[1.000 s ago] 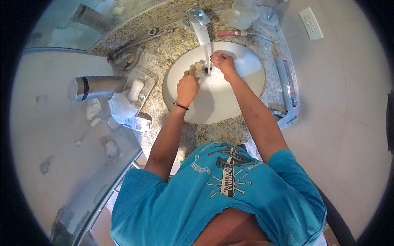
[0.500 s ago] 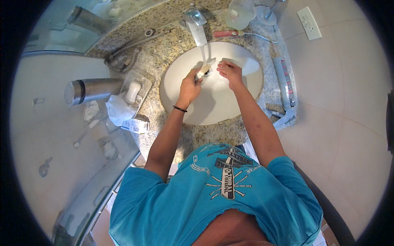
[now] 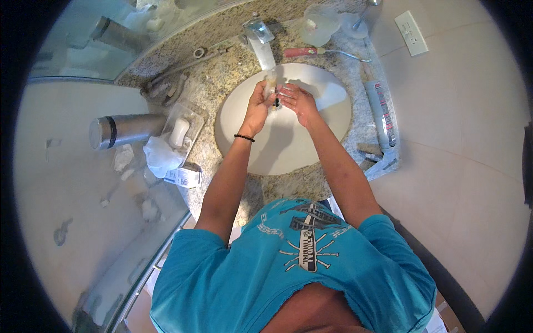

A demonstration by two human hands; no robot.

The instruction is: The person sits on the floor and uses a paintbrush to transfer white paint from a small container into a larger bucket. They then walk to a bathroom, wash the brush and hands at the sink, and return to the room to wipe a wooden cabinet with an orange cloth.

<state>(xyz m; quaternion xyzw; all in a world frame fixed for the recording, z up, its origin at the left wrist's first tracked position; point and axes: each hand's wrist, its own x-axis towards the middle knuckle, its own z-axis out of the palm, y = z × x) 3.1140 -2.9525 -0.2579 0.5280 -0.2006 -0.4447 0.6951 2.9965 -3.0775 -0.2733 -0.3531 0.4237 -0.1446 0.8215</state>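
Observation:
My left hand (image 3: 257,107) is closed around a small pale, wet-looking object (image 3: 270,87) under the tap (image 3: 263,51); its exact kind is hard to make out. Close beside it, my right hand (image 3: 300,104) has its fingers stretched out toward the object, and the fingertips nearly meet the left hand. I cannot tell whether they touch the object. Both hands are over the white oval sink (image 3: 233,127). The dark drain (image 3: 276,103) shows between them. Water seems to run from the spout onto the pale object.
A steel thermos (image 3: 127,130) lies at the left by a clear tray (image 3: 194,119) with a white bar of soap (image 3: 179,133), a plastic bag (image 3: 161,157) and a small box (image 3: 186,176). Behind the sink lies a red-handled tool (image 3: 302,51). A spray can (image 3: 380,114) lies right.
My right hand has moved left, closing the gap to my left hand. The left hand has shifted slightly, raising the pale object nearer to the spout.

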